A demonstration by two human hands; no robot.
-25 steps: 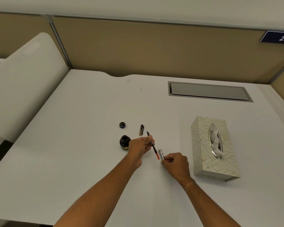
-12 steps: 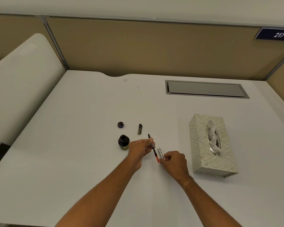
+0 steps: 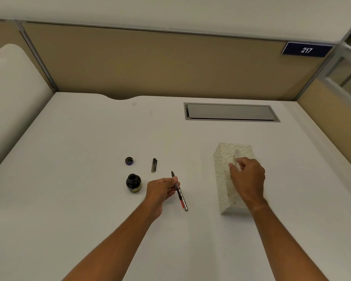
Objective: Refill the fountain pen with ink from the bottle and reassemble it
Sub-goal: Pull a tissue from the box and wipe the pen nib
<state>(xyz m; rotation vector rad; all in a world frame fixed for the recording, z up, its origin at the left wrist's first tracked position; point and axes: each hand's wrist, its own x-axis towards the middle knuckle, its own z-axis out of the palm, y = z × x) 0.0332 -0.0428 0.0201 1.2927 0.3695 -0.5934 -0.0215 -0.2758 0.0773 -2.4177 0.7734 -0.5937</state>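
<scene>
My left hand (image 3: 160, 189) grips the fountain pen (image 3: 181, 199) near its front, nib pointing away from me. A silver barrel sits over the pen's rear end, with red showing through. The open ink bottle (image 3: 133, 183) stands just left of that hand, and its lid (image 3: 129, 160) lies behind it. The pen cap (image 3: 154, 165) lies on the desk beyond the nib. My right hand (image 3: 247, 179) hovers over the tissue box (image 3: 223, 189), fingertips at the tissue (image 3: 237, 153) that sticks up. Blur hides whether they pinch it.
The white desk (image 3: 89, 199) has a grey cable hatch (image 3: 230, 112) at the back right. Tan partition walls close off the back and right, with a "217" sign (image 3: 306, 50). A white curved panel (image 3: 14, 98) borders the left side.
My right hand has let go of the silver barrel, which now sits on the pen, and has moved right to the tissue box. My left hand still holds the pen.
</scene>
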